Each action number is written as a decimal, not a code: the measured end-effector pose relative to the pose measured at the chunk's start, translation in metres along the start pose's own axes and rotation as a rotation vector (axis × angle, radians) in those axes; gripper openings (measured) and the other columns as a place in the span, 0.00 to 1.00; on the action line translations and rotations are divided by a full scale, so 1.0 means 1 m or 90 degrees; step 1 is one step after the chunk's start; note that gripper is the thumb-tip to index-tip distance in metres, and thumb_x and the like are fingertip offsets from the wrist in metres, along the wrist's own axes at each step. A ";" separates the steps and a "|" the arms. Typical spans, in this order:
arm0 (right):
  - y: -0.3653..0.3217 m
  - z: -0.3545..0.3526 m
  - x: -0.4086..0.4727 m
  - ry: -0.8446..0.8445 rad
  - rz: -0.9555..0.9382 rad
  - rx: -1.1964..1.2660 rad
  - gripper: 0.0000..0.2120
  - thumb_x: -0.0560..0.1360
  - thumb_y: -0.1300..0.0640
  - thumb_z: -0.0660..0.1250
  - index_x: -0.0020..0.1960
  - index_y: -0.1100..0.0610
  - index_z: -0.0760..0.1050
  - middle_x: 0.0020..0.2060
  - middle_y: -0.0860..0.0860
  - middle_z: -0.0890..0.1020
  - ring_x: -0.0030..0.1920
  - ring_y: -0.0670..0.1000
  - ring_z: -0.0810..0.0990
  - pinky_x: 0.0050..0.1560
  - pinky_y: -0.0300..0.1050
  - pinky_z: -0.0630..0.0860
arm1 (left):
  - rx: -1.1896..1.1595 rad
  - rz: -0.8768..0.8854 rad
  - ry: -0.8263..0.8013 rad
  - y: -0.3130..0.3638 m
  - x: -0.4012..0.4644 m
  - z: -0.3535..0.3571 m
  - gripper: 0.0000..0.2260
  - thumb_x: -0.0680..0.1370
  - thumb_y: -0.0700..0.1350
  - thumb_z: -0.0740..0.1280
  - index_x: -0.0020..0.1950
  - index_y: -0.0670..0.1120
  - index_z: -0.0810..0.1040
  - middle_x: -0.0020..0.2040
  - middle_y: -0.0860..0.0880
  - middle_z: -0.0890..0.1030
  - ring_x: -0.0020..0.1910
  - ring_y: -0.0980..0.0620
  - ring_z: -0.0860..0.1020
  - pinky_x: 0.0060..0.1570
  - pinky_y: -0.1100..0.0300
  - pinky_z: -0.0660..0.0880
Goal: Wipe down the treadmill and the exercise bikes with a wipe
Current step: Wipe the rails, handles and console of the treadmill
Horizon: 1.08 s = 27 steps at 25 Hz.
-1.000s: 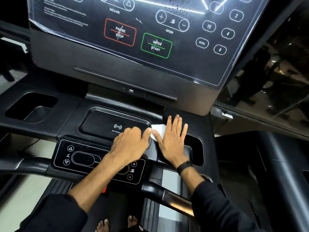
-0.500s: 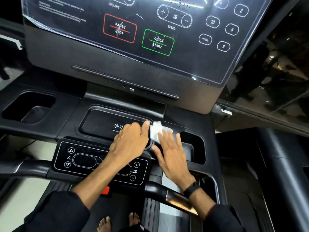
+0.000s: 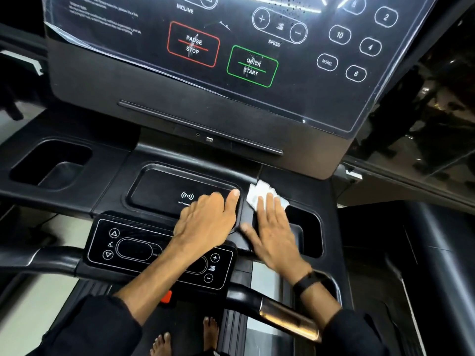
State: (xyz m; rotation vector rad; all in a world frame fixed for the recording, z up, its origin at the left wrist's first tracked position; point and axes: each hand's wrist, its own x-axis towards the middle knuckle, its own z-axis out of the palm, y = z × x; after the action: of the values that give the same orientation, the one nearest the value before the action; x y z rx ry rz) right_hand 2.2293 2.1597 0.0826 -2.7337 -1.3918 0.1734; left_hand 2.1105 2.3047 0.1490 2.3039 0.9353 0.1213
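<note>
Head view. The treadmill [image 3: 77, 181] console fills the frame; its display panel [image 3: 257, 47] is cut off at the top edge, with the words PAUSE STOP and QUICK START legible and the small print at 11 o'clock too fine to read. The white wipe [image 3: 257, 195] lies crumpled on the black console deck just right of centre, at 1 o'clock from the charging pad [image 3: 159, 191]. The right hand [image 3: 275, 235] lies flat, fingers straight, fingertips pressing the wipe's near edge and hiding part of it. The left hand [image 3: 208, 222] rests on the pad's right rim, fingers loosely bent, holding nothing, just beside the right hand. A black wristband [image 3: 307, 281] circles the right wrist. Bare feet [image 3: 164, 343] show at 6 o'clock, partly cut off.
</note>
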 end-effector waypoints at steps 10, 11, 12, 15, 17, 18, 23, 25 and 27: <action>0.036 -0.022 0.029 -0.058 0.299 -0.037 0.60 0.67 0.26 0.25 0.75 0.75 0.50 0.74 0.74 0.55 0.76 0.70 0.53 0.76 0.62 0.48 | 0.071 0.145 0.059 0.007 0.006 0.011 0.08 0.80 0.56 0.60 0.47 0.54 0.75 0.46 0.56 0.74 0.49 0.50 0.77 0.48 0.55 0.66; 0.023 -0.021 0.029 -0.067 0.188 0.001 0.57 0.69 0.26 0.26 0.77 0.71 0.48 0.76 0.69 0.52 0.78 0.66 0.48 0.77 0.60 0.43 | 0.070 0.164 0.054 0.009 0.008 0.013 0.08 0.79 0.56 0.61 0.49 0.54 0.76 0.47 0.56 0.74 0.50 0.50 0.77 0.50 0.55 0.67; 0.019 -0.020 0.032 -0.072 0.102 0.024 0.52 0.72 0.26 0.30 0.79 0.66 0.47 0.79 0.62 0.48 0.79 0.60 0.43 0.77 0.58 0.39 | 0.072 0.187 0.038 0.011 0.011 0.014 0.08 0.79 0.55 0.62 0.51 0.53 0.76 0.49 0.56 0.75 0.51 0.49 0.77 0.52 0.55 0.67; 0.066 -0.021 0.050 -0.018 0.116 0.030 0.41 0.79 0.32 0.41 0.80 0.60 0.45 0.80 0.59 0.46 0.80 0.54 0.40 0.77 0.56 0.36 | 0.121 0.263 -0.053 0.018 0.018 0.019 0.13 0.78 0.56 0.65 0.59 0.51 0.76 0.57 0.55 0.76 0.61 0.49 0.74 0.65 0.55 0.66; 0.114 -0.021 0.047 -0.033 0.284 0.025 0.43 0.79 0.32 0.44 0.80 0.65 0.45 0.79 0.63 0.48 0.80 0.58 0.43 0.77 0.58 0.41 | 0.165 0.283 -0.112 0.024 0.024 0.016 0.18 0.78 0.56 0.66 0.64 0.49 0.74 0.65 0.54 0.73 0.70 0.50 0.68 0.73 0.58 0.55; 0.132 -0.021 0.038 -0.049 0.368 0.007 0.46 0.77 0.30 0.42 0.79 0.66 0.47 0.78 0.65 0.52 0.79 0.60 0.47 0.77 0.61 0.43 | 0.186 0.284 -0.135 0.027 0.027 0.014 0.21 0.77 0.57 0.67 0.68 0.49 0.72 0.70 0.53 0.69 0.74 0.49 0.62 0.75 0.58 0.50; 0.109 -0.017 -0.043 -0.111 0.419 0.015 0.57 0.70 0.25 0.29 0.54 0.67 0.80 0.53 0.66 0.78 0.54 0.67 0.79 0.53 0.60 0.78 | 0.342 0.321 -0.220 0.043 0.042 0.016 0.44 0.71 0.63 0.71 0.79 0.49 0.55 0.81 0.47 0.49 0.79 0.49 0.45 0.73 0.59 0.37; 0.070 -0.016 -0.072 -0.160 0.391 0.007 0.56 0.75 0.28 0.30 0.52 0.73 0.79 0.46 0.73 0.79 0.47 0.69 0.79 0.48 0.60 0.79 | 0.384 0.320 -0.258 0.050 0.047 0.020 0.47 0.69 0.63 0.73 0.80 0.48 0.52 0.81 0.46 0.45 0.79 0.49 0.43 0.72 0.60 0.36; 0.071 -0.010 -0.074 -0.133 0.385 0.018 0.56 0.74 0.27 0.31 0.69 0.76 0.65 0.64 0.77 0.69 0.66 0.72 0.69 0.68 0.63 0.66 | 0.427 0.315 -0.278 0.059 0.049 0.023 0.48 0.69 0.64 0.73 0.80 0.48 0.52 0.81 0.45 0.45 0.79 0.48 0.44 0.74 0.59 0.39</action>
State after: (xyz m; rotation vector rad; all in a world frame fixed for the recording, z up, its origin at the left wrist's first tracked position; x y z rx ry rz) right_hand 2.2441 2.0575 0.0894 -3.0896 -0.5346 0.5138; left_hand 2.1887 2.2927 0.1587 2.9543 0.1677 -0.5474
